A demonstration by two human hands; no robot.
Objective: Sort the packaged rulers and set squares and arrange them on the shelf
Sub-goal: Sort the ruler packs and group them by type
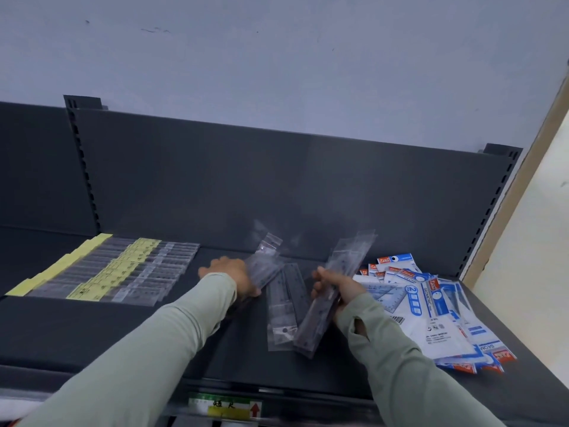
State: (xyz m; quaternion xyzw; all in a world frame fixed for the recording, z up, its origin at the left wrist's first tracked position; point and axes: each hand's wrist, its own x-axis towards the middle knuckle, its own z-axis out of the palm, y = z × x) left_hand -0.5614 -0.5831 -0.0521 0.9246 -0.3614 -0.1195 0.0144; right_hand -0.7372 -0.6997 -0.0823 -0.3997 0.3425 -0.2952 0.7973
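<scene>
At mid-shelf, the right hand (335, 289) has fingers and thumb curled round a bundle of clear-sleeved rulers (351, 254), held tilted w/ its lower end low over the deck. The left hand (229, 277), somewhat blurred, appears to grip one clear-sleeved ruler (266, 261) by its lower part, top end angled up toward the back panel (277, 180). Btwn the two, a few loose sleeved rulers (284, 303) lie on the dark shelf (123, 334). Further left sits an overlapped row of yellow-labelled rulers (123, 269). To the right is an untidy heap of blue-and-white set square packs (431, 306), reaching near the front edge.

Risks, as I judge them:
- The slick sleeves could fan out of the right-hand bundle if the grip loosens.
- A hasty pass w/ the left arm could knock the laid-out row askew.
- The heap's front pkgs could slide off the edge if nudged.
</scene>
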